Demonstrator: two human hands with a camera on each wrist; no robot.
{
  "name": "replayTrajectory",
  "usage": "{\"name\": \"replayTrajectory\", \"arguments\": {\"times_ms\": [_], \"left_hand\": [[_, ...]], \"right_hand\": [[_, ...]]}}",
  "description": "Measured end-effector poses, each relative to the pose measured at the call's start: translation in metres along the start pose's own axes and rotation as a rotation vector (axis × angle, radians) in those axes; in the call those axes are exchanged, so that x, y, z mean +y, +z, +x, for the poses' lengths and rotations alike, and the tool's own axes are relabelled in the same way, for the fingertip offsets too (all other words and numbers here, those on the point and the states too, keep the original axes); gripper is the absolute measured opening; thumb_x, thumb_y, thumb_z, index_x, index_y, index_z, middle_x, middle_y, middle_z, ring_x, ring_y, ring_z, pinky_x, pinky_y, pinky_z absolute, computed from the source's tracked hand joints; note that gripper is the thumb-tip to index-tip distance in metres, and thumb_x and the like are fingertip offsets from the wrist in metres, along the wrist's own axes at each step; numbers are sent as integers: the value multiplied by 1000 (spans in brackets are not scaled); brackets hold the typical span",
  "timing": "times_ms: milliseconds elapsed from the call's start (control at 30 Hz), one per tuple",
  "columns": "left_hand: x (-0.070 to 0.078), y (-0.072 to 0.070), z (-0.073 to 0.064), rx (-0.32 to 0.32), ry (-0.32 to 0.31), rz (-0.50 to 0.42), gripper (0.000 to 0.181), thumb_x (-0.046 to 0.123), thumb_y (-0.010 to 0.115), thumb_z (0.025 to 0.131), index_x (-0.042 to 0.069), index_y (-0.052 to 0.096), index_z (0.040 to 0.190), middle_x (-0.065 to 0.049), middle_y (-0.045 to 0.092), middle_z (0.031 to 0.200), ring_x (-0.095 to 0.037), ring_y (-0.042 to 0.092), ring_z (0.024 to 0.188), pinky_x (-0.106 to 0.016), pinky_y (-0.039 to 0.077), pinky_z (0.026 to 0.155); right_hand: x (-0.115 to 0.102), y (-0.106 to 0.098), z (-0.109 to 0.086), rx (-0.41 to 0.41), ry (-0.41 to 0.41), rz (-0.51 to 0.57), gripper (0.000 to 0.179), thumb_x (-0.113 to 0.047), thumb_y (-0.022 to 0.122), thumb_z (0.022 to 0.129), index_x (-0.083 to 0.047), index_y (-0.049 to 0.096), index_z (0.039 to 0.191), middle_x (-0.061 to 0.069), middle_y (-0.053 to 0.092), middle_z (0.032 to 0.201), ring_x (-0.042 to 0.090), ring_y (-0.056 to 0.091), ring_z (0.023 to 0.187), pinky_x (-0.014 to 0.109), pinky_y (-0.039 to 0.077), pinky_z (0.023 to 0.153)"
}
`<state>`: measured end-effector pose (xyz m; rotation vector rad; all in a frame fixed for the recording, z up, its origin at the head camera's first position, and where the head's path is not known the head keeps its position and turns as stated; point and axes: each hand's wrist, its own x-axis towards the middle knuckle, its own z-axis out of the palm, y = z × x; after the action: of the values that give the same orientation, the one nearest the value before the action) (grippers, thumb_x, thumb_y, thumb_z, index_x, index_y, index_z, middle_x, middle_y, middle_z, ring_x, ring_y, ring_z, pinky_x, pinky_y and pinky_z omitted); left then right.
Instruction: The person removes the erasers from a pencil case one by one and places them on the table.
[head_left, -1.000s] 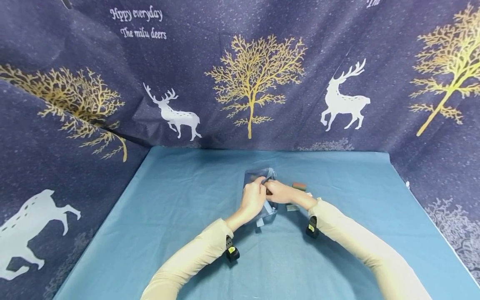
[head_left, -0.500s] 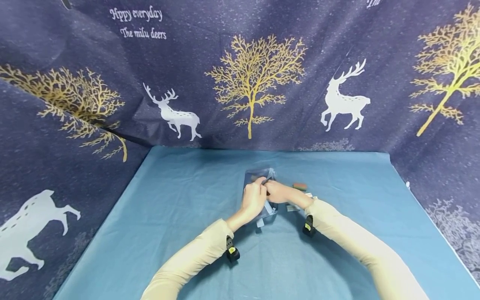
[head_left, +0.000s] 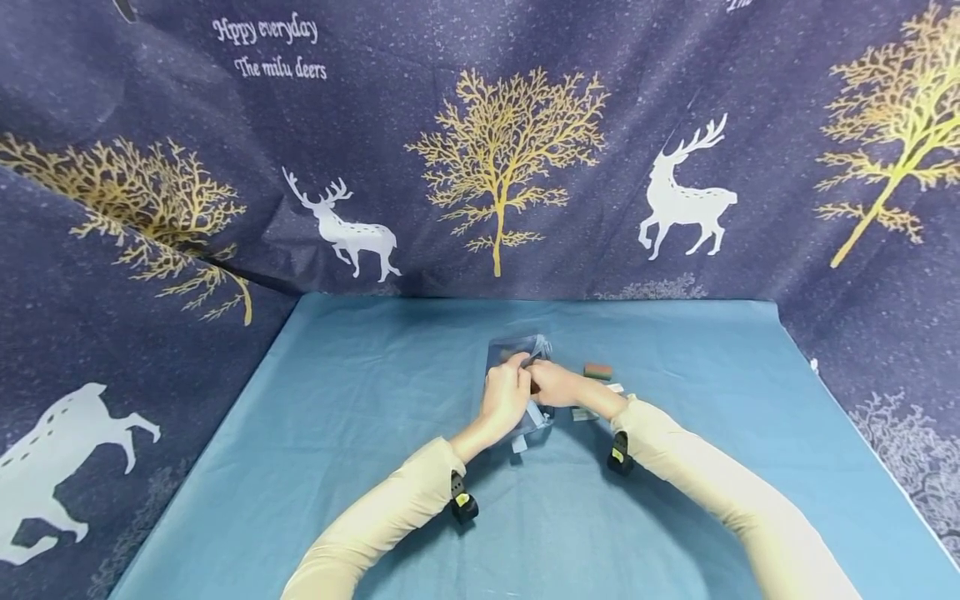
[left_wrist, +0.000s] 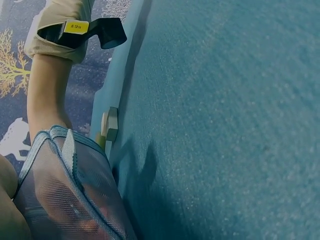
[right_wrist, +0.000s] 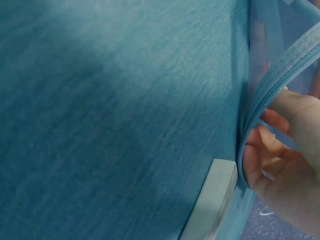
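A see-through mesh zipper pouch (head_left: pixel 507 347) with pale blue trim stands at the middle of the table. My left hand (head_left: pixel 507 393) grips its edge beside the opening. My right hand (head_left: pixel 557 383) reaches into the opening from the right. In the right wrist view the right hand (right_wrist: pixel 290 155) has bent fingers inside the zipper edge (right_wrist: pixel 272 92). Through the mesh (left_wrist: pixel 90 172) in the left wrist view, part of that hand shows blurred, with a reddish patch near its fingers. I cannot tell whether the right fingers hold something.
Right of the pouch lies an orange and green block (head_left: pixel 598 372). A pale block (head_left: pixel 585 414) is partly under the right forearm, also seen as a flat pale block (right_wrist: pixel 212 200) in the right wrist view. Blue cloth (head_left: pixel 360 392) covers the table; a patterned curtain (head_left: pixel 450 250) hangs behind.
Over the past second the right wrist has shifted slightly to the left, toward the pouch. The left hand, the pouch and the blocks hold nearly the same places.
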<state>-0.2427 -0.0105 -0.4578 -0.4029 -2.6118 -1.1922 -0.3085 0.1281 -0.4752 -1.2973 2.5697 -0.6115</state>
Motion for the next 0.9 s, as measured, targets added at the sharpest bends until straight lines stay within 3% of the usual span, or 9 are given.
{"name": "replayTrajectory", "arguments": {"times_ms": [233,533,667,900], "left_hand": [[0,1,0,1,-4,-15,33,4,41,93,0,56,122,2,38,42,3,19,28,-16,23,31],[0,1,-1,-4,-14,-15,33,5,40,93,0,55,122,1,40,44,0,22,29,-16,24,31],[-1,1,0,18,-7,-2,33,5,41,92,1,57,121,0,43,46,0,24,31,-16,26,33],[-2,1,1,38,7,15,34,6,40,92,1,57,120,1,43,45,0,25,31,-16,26,33]], "right_hand": [[2,-2,-3,3,-110,55,29,4,55,76,-15,43,57,-7,34,50,4,29,46,20,27,48],[1,0,-3,-61,53,97,34,-2,60,79,-18,41,57,-7,32,49,3,27,42,17,27,48],[1,0,-6,-53,57,104,29,-1,61,77,-19,46,60,-8,37,49,2,31,42,16,30,47],[-3,-2,-11,-47,15,120,28,5,55,73,-11,39,56,-6,28,48,4,21,43,18,25,48]]}}
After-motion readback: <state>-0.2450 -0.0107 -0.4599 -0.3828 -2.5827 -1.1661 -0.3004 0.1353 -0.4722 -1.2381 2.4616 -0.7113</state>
